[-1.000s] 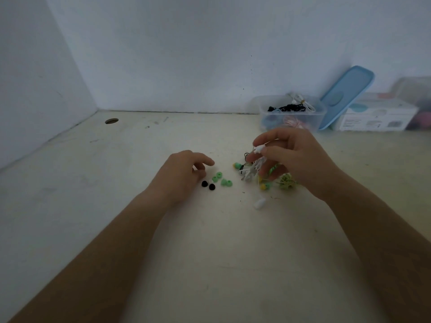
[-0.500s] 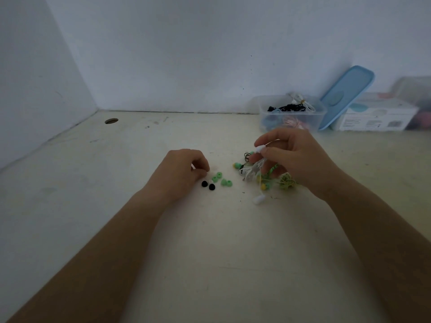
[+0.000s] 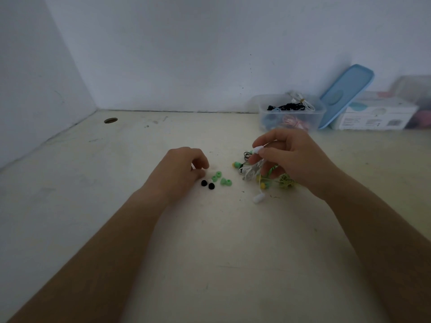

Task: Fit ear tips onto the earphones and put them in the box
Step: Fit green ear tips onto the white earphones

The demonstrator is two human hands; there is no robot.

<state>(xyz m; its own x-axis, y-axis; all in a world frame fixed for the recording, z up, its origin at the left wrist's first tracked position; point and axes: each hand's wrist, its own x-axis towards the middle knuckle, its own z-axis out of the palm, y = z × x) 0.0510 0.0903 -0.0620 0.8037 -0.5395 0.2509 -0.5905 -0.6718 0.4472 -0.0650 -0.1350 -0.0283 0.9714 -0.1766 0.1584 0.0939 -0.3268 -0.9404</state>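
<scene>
My right hand (image 3: 293, 159) pinches a white earbud (image 3: 257, 149) between thumb and forefinger, and its bundled white cable (image 3: 250, 170) hangs to the table. The second white earbud (image 3: 258, 198) lies on the table below. My left hand (image 3: 179, 173) rests on the table with its fingers curled, and a small pale ear tip shows pinched at the fingertips. Right beside it lie two black ear tips (image 3: 207, 184) and several green ear tips (image 3: 222, 178). A green and yellow earphone tangle (image 3: 285, 181) lies under my right hand. The clear box (image 3: 263, 113) stands behind, open, with earphones inside.
A blue lid (image 3: 347, 94) leans against the wall right of the box, next to a white carton (image 3: 377, 115). A cable hole (image 3: 110, 120) is in the table at the far left. Walls close the left and back sides.
My left forefinger has curled in from pointing toward the ear tips, closing against the thumb. My right hand holds the white earbud in nearly the same place.
</scene>
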